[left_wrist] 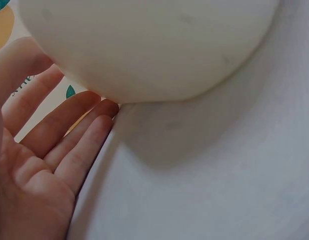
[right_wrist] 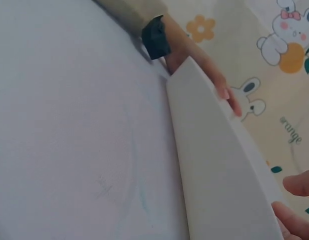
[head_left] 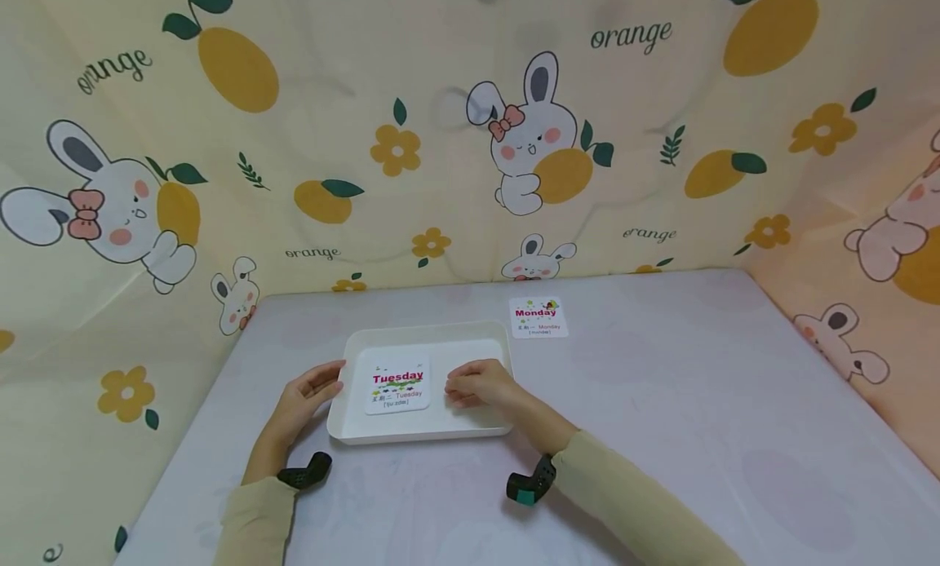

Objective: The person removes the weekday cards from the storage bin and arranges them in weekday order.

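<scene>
A white tray (head_left: 470, 429) bears a square card printed "Tuesday" (head_left: 399, 385), flat in its left half. My left hand (head_left: 307, 399) is at the tray's left side, fingertips right at the rim. In the left wrist view its fingers (left_wrist: 74, 157) look gently bent beside the tray's rounded outer wall (left_wrist: 159, 55). Over the tray's right half hovers my right hand (head_left: 485, 385), fingers loosely curled, to the right of the card and apart from it. The right wrist view shows its thumb (right_wrist: 300, 184) spread from the fingers, with nothing between them.
A second card, printed "Monday" (head_left: 539, 318), lies on the pale table (head_left: 661, 386) just beyond the tray's back right corner. Behind and beside the table hang cloth walls (head_left: 411, 60) with rabbits and oranges. Both wrists wear black devices (head_left: 530, 480).
</scene>
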Action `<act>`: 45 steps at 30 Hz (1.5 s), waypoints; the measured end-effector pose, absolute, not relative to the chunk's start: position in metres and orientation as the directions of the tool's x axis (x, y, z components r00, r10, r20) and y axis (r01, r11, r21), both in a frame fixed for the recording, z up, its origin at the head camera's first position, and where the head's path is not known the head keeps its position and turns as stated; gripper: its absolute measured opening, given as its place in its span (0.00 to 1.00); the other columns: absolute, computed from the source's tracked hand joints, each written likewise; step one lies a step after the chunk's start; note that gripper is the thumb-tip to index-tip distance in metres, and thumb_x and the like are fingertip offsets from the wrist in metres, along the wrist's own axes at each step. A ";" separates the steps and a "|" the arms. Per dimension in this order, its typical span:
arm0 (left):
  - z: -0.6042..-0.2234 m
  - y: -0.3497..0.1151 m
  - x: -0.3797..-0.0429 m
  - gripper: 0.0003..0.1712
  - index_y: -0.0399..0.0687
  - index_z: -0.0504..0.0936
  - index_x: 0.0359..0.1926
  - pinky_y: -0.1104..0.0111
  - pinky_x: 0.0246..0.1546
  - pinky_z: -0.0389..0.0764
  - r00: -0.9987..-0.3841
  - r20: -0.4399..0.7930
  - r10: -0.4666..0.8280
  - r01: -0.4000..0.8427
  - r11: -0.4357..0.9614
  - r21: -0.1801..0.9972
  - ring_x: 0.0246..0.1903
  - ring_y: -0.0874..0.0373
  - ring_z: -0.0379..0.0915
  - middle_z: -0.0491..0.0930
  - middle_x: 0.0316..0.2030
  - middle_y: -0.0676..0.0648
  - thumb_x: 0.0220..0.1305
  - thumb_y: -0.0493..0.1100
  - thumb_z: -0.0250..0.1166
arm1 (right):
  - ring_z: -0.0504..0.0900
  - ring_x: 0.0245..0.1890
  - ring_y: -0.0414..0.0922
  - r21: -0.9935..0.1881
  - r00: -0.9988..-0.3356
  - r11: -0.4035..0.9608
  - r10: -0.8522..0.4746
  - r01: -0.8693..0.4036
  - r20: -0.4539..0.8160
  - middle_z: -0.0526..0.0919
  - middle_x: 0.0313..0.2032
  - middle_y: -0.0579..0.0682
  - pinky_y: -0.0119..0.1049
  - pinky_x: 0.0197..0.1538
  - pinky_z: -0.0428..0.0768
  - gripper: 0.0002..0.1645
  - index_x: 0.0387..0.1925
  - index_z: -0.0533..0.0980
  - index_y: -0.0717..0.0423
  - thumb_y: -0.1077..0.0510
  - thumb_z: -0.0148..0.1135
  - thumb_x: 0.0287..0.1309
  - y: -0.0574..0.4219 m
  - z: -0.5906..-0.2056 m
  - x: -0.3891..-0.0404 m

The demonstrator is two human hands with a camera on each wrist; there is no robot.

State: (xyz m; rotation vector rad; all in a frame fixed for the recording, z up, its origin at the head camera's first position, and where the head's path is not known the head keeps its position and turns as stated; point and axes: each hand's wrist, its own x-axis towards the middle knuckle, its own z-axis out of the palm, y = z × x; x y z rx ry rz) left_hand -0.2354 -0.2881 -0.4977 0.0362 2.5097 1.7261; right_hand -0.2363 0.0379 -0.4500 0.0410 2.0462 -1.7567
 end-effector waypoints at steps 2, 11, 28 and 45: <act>-0.498 -0.288 -0.236 0.32 0.43 0.68 0.66 0.88 0.49 0.71 -0.995 -0.063 0.073 -0.033 0.359 0.933 0.48 0.84 0.69 0.69 0.66 0.38 0.65 0.51 0.63 | 0.87 0.32 0.41 -0.929 -0.903 0.186 -0.239 0.319 -0.357 0.88 0.41 0.62 0.31 0.37 0.86 0.15 0.46 0.79 0.69 0.62 0.60 0.61 0.035 -0.452 -0.238; -0.497 -0.287 -0.235 0.31 0.43 0.69 0.66 0.88 0.49 0.72 -0.996 -0.053 0.074 -0.023 0.349 0.937 0.48 0.83 0.70 0.70 0.65 0.37 0.65 0.50 0.63 | 0.87 0.28 0.38 -0.900 -0.880 0.108 -0.189 0.422 -0.435 0.88 0.40 0.60 0.27 0.31 0.84 0.15 0.47 0.79 0.67 0.63 0.62 0.58 0.021 -0.455 -0.242; -0.494 -0.288 -0.233 0.32 0.45 0.68 0.67 0.89 0.49 0.70 -0.995 -0.081 0.061 -0.053 0.373 0.926 0.49 0.83 0.69 0.69 0.67 0.39 0.65 0.51 0.62 | 0.84 0.21 0.36 -0.842 -0.839 -0.025 -0.112 0.539 -0.533 0.89 0.38 0.59 0.26 0.25 0.82 0.16 0.47 0.78 0.68 0.66 0.62 0.56 -0.012 -0.451 -0.246; -0.494 -0.287 -0.232 0.33 0.39 0.67 0.67 0.88 0.50 0.71 -0.993 -0.048 0.104 -0.011 0.329 0.944 0.48 0.83 0.70 0.67 0.66 0.33 0.65 0.48 0.63 | 0.81 0.17 0.35 -0.850 -0.854 -0.085 -0.006 0.519 -0.521 0.88 0.25 0.52 0.23 0.21 0.79 0.19 0.47 0.78 0.69 0.67 0.64 0.51 -0.033 -0.461 -0.243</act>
